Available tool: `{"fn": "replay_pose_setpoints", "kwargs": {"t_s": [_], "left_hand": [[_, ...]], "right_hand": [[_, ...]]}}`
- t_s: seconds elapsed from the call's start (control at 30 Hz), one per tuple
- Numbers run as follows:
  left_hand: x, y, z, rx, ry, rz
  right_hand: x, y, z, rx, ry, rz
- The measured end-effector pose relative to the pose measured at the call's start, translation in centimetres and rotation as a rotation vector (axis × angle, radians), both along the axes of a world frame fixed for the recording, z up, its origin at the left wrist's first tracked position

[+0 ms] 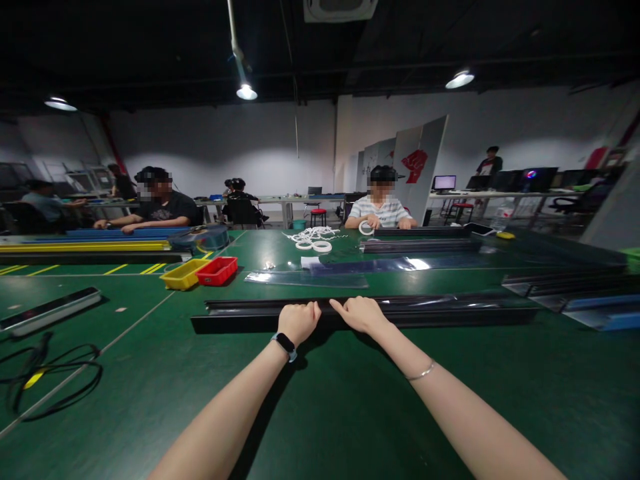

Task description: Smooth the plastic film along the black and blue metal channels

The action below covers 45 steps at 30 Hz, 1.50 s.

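Note:
A long black channel-shaped profile [450, 316] lies crosswise on the green table before me, with a strip of clear, shiny plastic film [430, 301] along its right part. My left hand [299, 321], wearing a watch, is closed over the profile's middle, knuckles up. Just to its right, my right hand [361, 313] curls over the same profile, thumb pointing toward the left hand. The undersides of the fingers are hidden, so I cannot tell whether they also pinch the film.
Beyond the profile lie clear plastic sheets [310, 279], a yellow bin [184, 275], a red bin [217, 271] and white tape rolls [321, 247]. Cables [55, 380] lie left; more profiles [560, 293] lie right. Across the table, a person [383, 212] holds a white roll.

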<state>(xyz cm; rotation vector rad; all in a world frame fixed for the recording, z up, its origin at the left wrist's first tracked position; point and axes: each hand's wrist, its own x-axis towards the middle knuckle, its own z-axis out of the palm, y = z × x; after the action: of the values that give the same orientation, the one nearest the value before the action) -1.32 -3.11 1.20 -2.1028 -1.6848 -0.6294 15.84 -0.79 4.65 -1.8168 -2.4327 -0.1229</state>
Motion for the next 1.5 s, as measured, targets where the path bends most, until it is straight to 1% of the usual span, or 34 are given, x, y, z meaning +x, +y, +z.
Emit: {"fn": "replay_pose_setpoints", "kwargs": {"t_s": [0.43,0.93,1.1,1.33,1.5], "left_hand": [[0.17,-0.26,0.21,-0.017,-0.042,-0.001],[0.22,-0.28,0.19,0.001,-0.051,0.011],[0.24,-0.30,0.17,0.008,-0.039,0.016],[0.23,-0.34,0.14,0.031,-0.040,0.012],[0.23,-0.38,0.15,0.031,-0.045,0.002]], "right_hand": [[-0.04,0.27,0.16,-0.039,0.006,-0.097],[-0.07,0.22,0.34,-0.023,-0.025,-0.099],[-0.12,0.15,0.28,0.024,-0.039,-0.085],[-0.23,-0.03,0.14,0.046,-0.102,-0.046],[-0.74,-0.37,0.28,0.014,-0.068,-0.037]]}}
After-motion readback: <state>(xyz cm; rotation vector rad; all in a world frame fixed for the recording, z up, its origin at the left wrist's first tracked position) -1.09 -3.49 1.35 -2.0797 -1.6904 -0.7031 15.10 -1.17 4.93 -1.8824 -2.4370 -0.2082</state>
